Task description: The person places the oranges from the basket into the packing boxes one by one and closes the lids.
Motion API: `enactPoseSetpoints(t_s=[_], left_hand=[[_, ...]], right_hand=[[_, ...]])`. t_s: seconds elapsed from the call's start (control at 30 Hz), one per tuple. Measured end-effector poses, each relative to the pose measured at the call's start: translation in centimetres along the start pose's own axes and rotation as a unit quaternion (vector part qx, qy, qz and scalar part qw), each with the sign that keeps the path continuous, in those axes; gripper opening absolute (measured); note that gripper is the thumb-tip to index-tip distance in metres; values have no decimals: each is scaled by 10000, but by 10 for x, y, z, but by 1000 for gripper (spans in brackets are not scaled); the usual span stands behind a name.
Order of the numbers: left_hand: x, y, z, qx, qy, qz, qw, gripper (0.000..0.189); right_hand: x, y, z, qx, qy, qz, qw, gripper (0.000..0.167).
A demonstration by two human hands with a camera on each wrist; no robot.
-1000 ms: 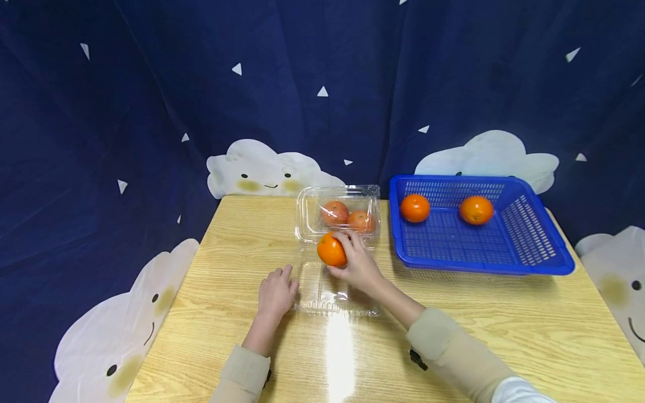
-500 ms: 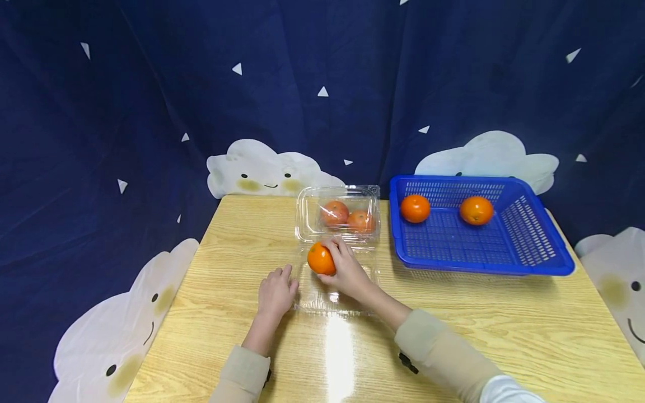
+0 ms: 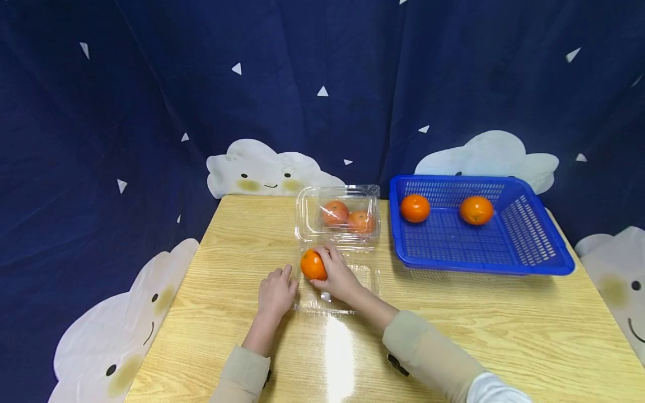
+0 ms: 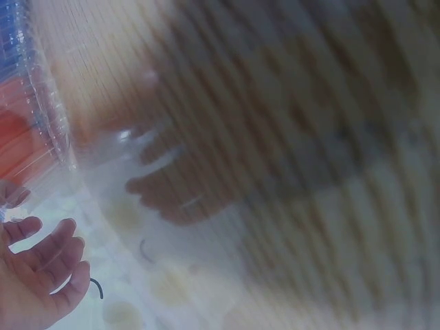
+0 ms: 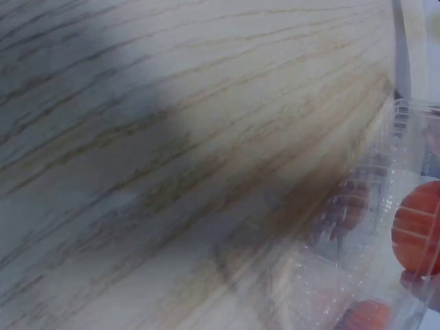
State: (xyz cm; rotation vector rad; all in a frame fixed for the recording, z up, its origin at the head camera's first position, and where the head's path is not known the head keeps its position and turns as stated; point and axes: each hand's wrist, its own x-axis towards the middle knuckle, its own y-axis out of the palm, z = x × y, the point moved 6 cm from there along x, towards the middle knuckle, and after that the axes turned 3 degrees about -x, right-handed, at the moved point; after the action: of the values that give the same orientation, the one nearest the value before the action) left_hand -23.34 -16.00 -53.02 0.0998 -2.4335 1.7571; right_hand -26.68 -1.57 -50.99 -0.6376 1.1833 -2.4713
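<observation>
My right hand (image 3: 339, 275) grips an orange (image 3: 313, 264) over the left part of a clear plastic clamshell box's base (image 3: 360, 268). Whether the fruit touches the base cannot be made out. The box's lid (image 3: 307, 215) is folded back, and two oranges (image 3: 347, 217) show through clear plastic there. Beside the box's left edge, my left hand (image 3: 277, 291) lies with relaxed fingers and holds nothing; contact with the rim is unclear. In the left wrist view, that hand (image 4: 45, 275) has loosely bent fingers. The right wrist view shows the held orange (image 5: 418, 228) through the plastic wall.
To the right of the box stands a blue perforated basket (image 3: 484, 267) with two oranges, one at its left (image 3: 415, 208) and another nearer its middle (image 3: 476, 210). A dark blue curtain (image 3: 322, 56) with clouds hangs behind the wooden table (image 3: 242, 235).
My right hand has carried the orange left and toward me, from near the lid's hinge to the left part of the base. My left hand has stayed in place.
</observation>
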Motion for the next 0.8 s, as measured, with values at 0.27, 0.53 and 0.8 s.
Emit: enactPoseSetpoints(t_s=[0.27, 0.53, 0.8], left_hand=[[-1, -1, 0, -30, -36, 75, 10000, 31], [-1, 0, 0, -70, -39, 81, 9999, 31], [0, 2, 1, -78, -80, 148, 9998, 34]], right_hand=[[2, 9, -2, 83, 167, 120, 9998, 70], [1, 18, -4, 108, 163, 171, 9997, 71], [-2, 19, -7, 335, 232, 10, 9992, 73]])
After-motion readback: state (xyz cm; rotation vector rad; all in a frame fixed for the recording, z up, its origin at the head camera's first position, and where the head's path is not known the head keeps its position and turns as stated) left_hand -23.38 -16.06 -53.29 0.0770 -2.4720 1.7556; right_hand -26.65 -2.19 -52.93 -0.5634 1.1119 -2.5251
